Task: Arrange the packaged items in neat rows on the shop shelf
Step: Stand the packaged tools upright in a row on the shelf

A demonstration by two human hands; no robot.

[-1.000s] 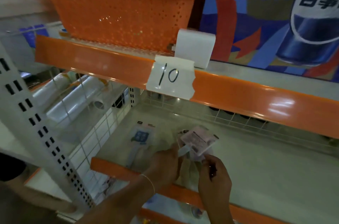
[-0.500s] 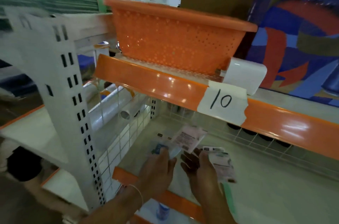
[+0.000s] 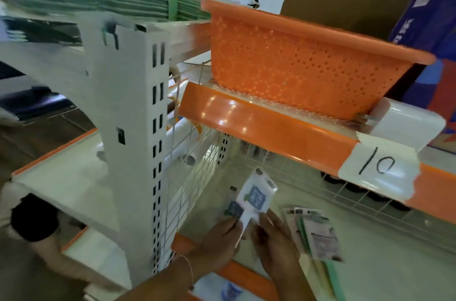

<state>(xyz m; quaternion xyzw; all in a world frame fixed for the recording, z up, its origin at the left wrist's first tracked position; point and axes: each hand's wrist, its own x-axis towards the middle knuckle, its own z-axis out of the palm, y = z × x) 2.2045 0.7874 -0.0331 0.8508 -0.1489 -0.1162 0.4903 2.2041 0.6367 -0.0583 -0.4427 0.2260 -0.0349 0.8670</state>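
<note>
A white packaged item with a blue label (image 3: 256,196) is held up over the left end of the pale shelf (image 3: 385,261). My left hand (image 3: 218,242) and my right hand (image 3: 276,244) both pinch its lower end. Under it lies another packet with a dark blue label (image 3: 234,209), flat on the shelf near the wire side wall. A small stack of flat packets with green edges (image 3: 318,236) lies on the shelf just right of my right hand.
An orange shelf lip with a taped paper marked "10" (image 3: 380,167) overhangs the shelf. An orange perforated basket (image 3: 303,64) sits above it. A white slotted upright (image 3: 150,152) and wire grid (image 3: 192,177) bound the left side. White rolls (image 3: 182,138) lie beyond the grid.
The view has swung left and up. The packet in my hands now shows its blue-label face. The other packets left my right hand and lie on the shelf to its right.
</note>
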